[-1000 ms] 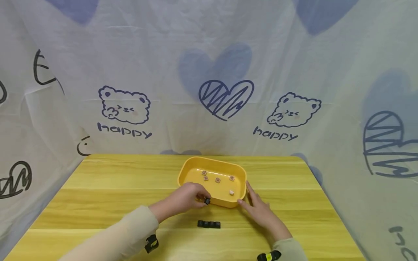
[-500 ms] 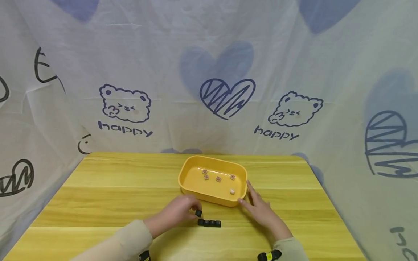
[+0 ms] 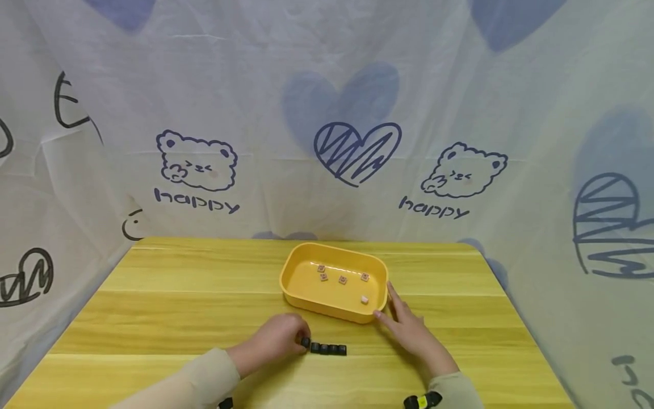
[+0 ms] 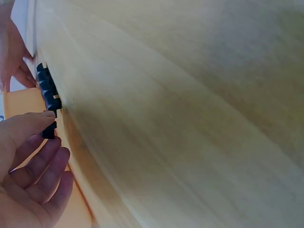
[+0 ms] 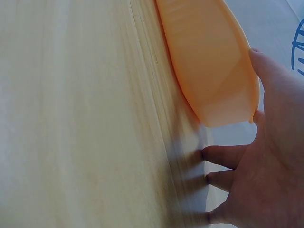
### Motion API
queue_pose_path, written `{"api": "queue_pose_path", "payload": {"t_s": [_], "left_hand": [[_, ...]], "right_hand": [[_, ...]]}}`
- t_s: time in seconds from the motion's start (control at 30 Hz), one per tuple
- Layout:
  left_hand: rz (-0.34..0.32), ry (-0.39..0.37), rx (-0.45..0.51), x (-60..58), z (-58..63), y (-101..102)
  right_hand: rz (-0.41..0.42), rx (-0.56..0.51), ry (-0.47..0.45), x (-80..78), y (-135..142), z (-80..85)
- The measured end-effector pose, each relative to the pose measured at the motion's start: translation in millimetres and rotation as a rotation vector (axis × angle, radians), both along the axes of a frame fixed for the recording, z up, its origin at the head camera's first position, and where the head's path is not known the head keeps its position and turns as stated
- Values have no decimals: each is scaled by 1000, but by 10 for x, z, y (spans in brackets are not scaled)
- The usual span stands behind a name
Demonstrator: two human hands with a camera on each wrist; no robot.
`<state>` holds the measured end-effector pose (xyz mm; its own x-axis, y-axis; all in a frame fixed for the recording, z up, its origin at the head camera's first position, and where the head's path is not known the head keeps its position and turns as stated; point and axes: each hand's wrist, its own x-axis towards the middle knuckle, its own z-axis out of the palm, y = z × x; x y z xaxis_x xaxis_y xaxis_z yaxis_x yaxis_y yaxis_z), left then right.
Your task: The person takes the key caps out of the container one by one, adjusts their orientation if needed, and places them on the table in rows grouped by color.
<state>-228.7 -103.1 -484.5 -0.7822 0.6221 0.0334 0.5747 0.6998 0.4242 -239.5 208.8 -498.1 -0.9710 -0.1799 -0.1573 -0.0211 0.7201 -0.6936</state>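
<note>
My left hand (image 3: 278, 339) pinches a small black keycap (image 3: 305, 342) between thumb and fingers. That keycap is at the left end of a row of several black keycaps (image 3: 328, 349) on the table, with a narrow gap between them. The left wrist view shows the held keycap (image 4: 49, 131) in line with the row (image 4: 47, 88). My right hand (image 3: 411, 336) rests at the right front corner of a yellow tray (image 3: 327, 311), fingers spread. In the right wrist view its thumb touches the tray's rim (image 5: 237, 28), and other fingertips rest on the table.
Inside the tray lie several small brownish square pieces (image 3: 343, 280) and one whitish piece (image 3: 364, 300). The yellow wood-grain table (image 3: 194, 307) runs back to a white printed cloth (image 3: 276, 193), which also hangs at both sides.
My left hand has come from the tray's front rim, down and left, with the keycap, and now holds it low beside the row. The right hand stays at the tray corner.
</note>
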Motion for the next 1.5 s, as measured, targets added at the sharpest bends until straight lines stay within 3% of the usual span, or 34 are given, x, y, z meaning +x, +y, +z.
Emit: {"api": "queue_pose_path", "payload": {"t_s": [0.4, 0.93, 1.5], "left_hand": [[-12, 4, -36, 1, -89, 1], [-19, 4, -43, 13, -47, 20], [-8, 43, -42, 5, -90, 24]], "right_hand": [[-8, -2, -2, -8, -5, -18], [-16, -3, -10, -1, 1, -10], [-13, -5, 1, 6, -9, -16]]}}
